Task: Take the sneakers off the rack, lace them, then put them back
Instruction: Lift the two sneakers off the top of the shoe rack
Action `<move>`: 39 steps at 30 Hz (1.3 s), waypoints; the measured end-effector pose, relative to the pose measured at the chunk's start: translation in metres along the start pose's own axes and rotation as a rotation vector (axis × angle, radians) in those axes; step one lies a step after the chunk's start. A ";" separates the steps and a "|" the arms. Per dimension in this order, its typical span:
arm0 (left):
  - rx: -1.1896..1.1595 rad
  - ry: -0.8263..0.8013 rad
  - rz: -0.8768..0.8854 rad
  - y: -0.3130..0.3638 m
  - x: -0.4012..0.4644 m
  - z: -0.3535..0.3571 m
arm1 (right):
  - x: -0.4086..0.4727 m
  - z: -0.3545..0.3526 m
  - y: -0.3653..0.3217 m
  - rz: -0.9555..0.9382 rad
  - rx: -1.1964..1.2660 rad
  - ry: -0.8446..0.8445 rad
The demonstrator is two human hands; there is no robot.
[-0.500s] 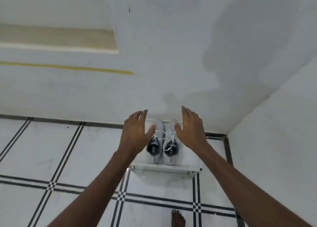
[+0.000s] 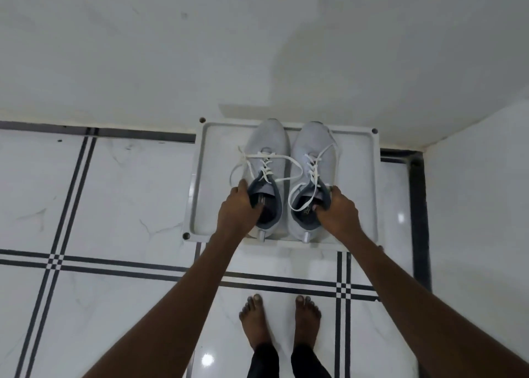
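Note:
Two pale grey sneakers stand side by side, toes toward the wall, on the top shelf of a white rack (image 2: 200, 177). The left sneaker (image 2: 267, 143) has loose white laces trailing sideways over both shoes. The right sneaker (image 2: 313, 146) has its lace ends dropping into its dark collar. My left hand (image 2: 239, 210) grips the left sneaker's collar, fingers inside the opening. My right hand (image 2: 337, 209) holds the right sneaker's collar the same way.
The rack sits against a white wall in a corner, with another wall (image 2: 472, 191) close on the right. White floor tiles with black lines (image 2: 114, 260) spread to the left and front. My bare feet (image 2: 279, 320) stand just before the rack.
My head has tilted down and come closer. Both hands, open above the sneakers before, have dropped and closed on the shoe collars.

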State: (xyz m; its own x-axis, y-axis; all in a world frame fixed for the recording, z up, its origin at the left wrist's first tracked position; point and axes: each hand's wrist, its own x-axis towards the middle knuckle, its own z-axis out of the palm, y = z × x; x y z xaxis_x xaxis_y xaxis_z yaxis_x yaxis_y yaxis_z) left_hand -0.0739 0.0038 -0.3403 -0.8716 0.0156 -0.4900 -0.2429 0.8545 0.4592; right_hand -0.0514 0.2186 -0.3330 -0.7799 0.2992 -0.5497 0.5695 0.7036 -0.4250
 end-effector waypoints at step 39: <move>-0.150 0.155 0.007 -0.142 -0.300 0.069 | -0.282 0.100 0.142 0.046 0.242 -0.011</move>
State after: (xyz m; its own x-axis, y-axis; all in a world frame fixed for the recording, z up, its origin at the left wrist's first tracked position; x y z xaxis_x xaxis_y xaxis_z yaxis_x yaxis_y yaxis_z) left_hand 0.2512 -0.0861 -0.3096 -0.9258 -0.0687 -0.3716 -0.2871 0.7674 0.5733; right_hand 0.2750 0.1699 -0.3102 -0.7497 0.3191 -0.5797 0.6507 0.5146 -0.5583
